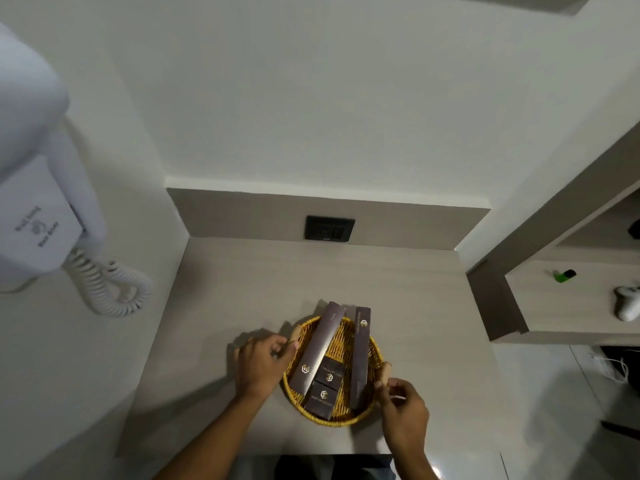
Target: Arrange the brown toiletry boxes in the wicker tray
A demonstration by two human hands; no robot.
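From the head view, the wicker tray [370, 344] sits on the table [277, 289] with four brown toiletry boxes [360, 355] already inside: two long ones along the sides, two small ones between them. The left hand [261, 363] curls loosely at the tray's left handle and the right hand [403, 407] pinches near the right one. The arranging looks nearly done; perhaps only squaring remains.

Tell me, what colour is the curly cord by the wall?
White. The curly cord shows clearly in the head view.

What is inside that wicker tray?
Four brown boxes lie in the wicker tray: two long boxes, two small boxes. Anything beneath them is hidden.
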